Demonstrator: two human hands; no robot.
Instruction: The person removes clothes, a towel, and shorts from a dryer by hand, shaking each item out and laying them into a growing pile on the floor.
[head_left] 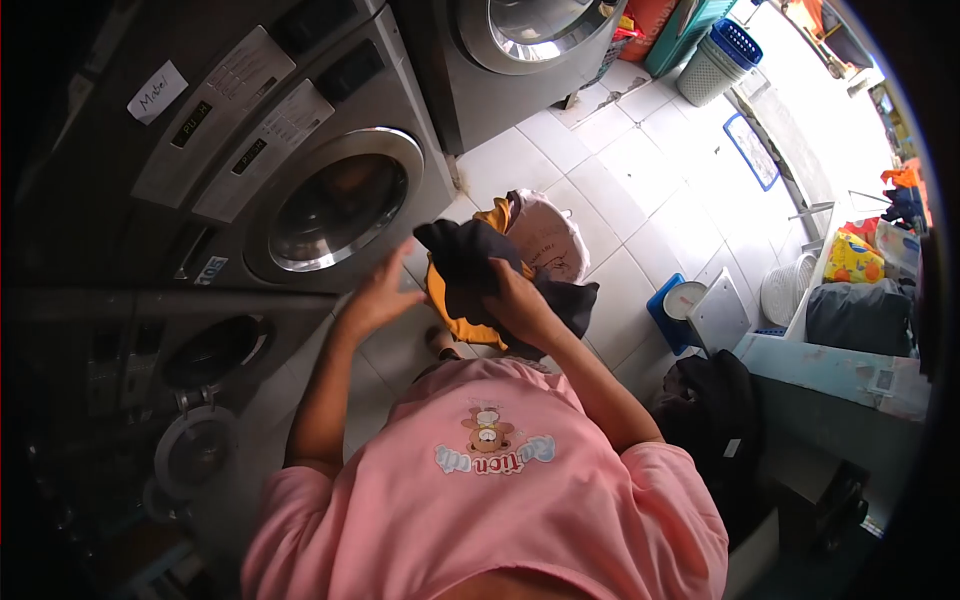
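Observation:
Dark cloth (465, 255) hangs bunched in my right hand (520, 300), whose fingers are closed on it. Just left of the cloth, my left hand (383, 295) is raised with its fingers apart and nothing in it. Yellow-orange cloth (455, 320) shows below and beside the dark cloth. Behind them on the floor is a round white basket or bag (550, 235) with dark print on it; its lower part is hidden by the cloths.
A washer with a closed round door (345, 200) stands at the left, and an open machine door (197, 452) lies lower left. Another washer (535, 30) is at the top. At the right are a blue-based scale (672, 312), stacked baskets (715, 65) and a pale counter (830, 375).

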